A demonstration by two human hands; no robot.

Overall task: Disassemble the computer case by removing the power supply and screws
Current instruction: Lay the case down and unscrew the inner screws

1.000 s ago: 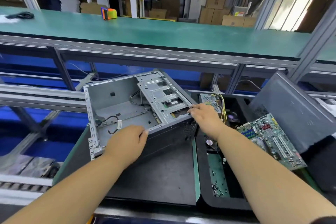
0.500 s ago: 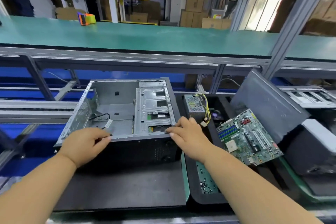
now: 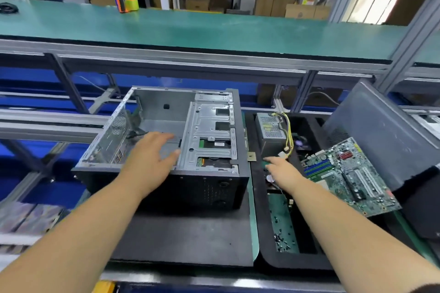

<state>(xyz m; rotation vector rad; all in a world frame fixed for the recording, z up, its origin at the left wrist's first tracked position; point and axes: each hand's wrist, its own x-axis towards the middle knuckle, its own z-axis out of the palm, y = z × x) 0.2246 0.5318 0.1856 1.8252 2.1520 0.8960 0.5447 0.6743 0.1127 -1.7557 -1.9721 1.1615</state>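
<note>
1. Factory bench: dark mat (image 3: 185, 240) in front, green conveyor shelf (image 3: 214, 28) behind.
2. Left hand (image 3: 152, 157) hovers over the open computer case (image 3: 166, 173), fingers spread and relaxed, gripping nothing.
3. Right hand (image 3: 283, 171) reaches over the black tray (image 3: 266, 254), fingers extended, nothing held.
4. Power supply (image 3: 270, 131) already out, upright in the tray just beyond the right hand, so that hand is nearer; wires on its right.
5. Motherboard (image 3: 345, 176) lies right of it; loose screws (image 3: 282, 238) near the tray front.
6. Case sits on its side on the mat, long axis left-right, opening up.
</note>
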